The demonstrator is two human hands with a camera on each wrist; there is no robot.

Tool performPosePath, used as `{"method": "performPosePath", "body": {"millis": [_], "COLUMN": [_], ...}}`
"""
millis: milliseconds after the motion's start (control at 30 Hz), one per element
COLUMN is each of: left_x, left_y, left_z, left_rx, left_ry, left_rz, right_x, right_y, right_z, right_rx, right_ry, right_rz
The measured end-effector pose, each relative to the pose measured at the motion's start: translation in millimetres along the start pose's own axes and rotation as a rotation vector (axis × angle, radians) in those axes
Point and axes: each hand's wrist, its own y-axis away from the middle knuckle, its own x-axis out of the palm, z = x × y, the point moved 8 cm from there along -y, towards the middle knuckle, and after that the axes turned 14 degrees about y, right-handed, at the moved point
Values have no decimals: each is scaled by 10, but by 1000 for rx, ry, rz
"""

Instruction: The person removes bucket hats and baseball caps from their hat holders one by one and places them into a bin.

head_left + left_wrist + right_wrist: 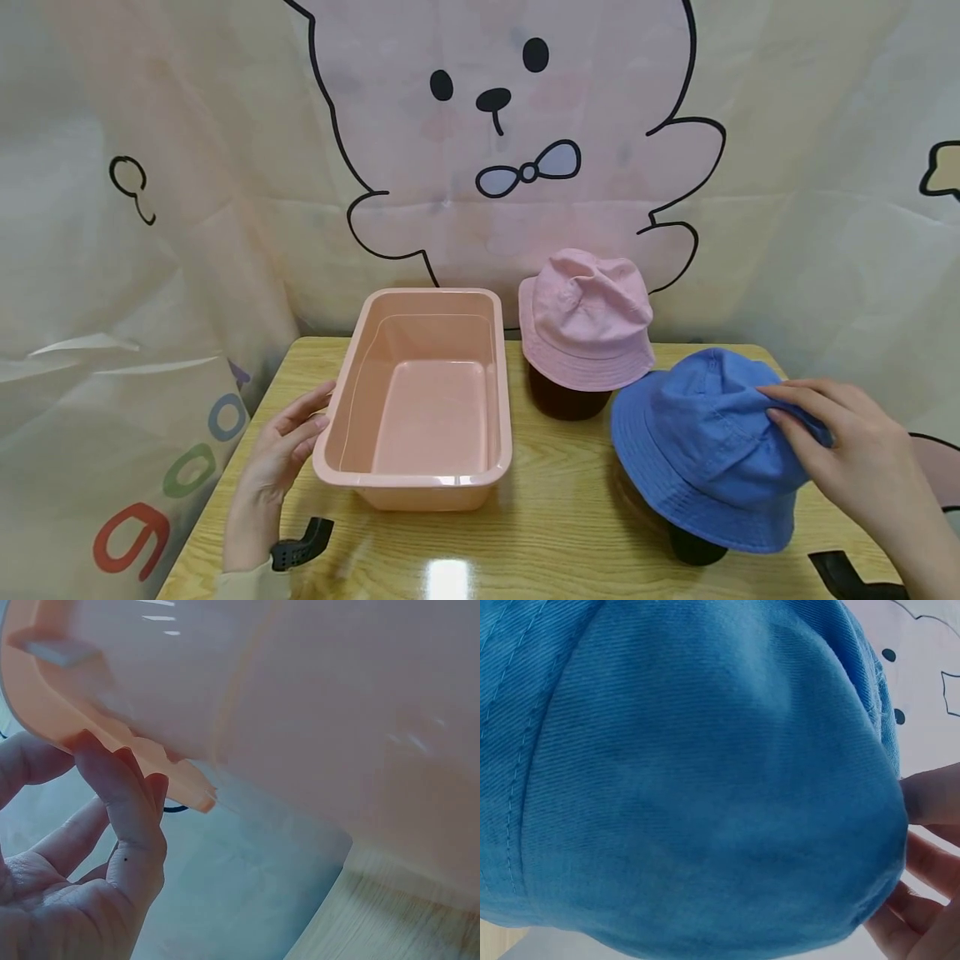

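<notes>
A blue bucket hat (712, 442) sits tilted over a dark support (696, 546) at the right of the table, most of which its brim hides. My right hand (847, 442) pinches a fold of cloth at the right side of the crown between thumb and fingers. In the right wrist view the blue cloth fills most of the picture, with fingertips (922, 802) against its edge. At the left, a pale pink plastic basin (412, 481) has nothing in it. My left hand (277, 458) rests relaxed fingertips at its left rim; the left wrist view shows them under the rim's edge.
Behind the blue hat, a pink bucket hat (588, 325) covers a dark brown round stand (566, 396), its brim close to the blue one. The wooden table (555, 533) backs onto a curtain (525, 225) printed with a cartoon animal.
</notes>
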Motion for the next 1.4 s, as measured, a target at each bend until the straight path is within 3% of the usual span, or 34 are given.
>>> {"method": "performPosePath", "body": {"millis": [467, 1033, 1400], "left_x": [2, -8, -18], "left_y": [10, -8, -2], "left_z": [-6, -2, 17], "left_rx": [17, 18, 21], "left_ry": [30, 56, 76], "left_rz": [8, -5, -2], "right_x": [-37, -159, -230], "right_y": [-40, -140, -173], "right_z": [9, 21, 21], "right_rx": [15, 35, 43], "right_ry": [74, 22, 49], "right_rz": [4, -58, -55]}}
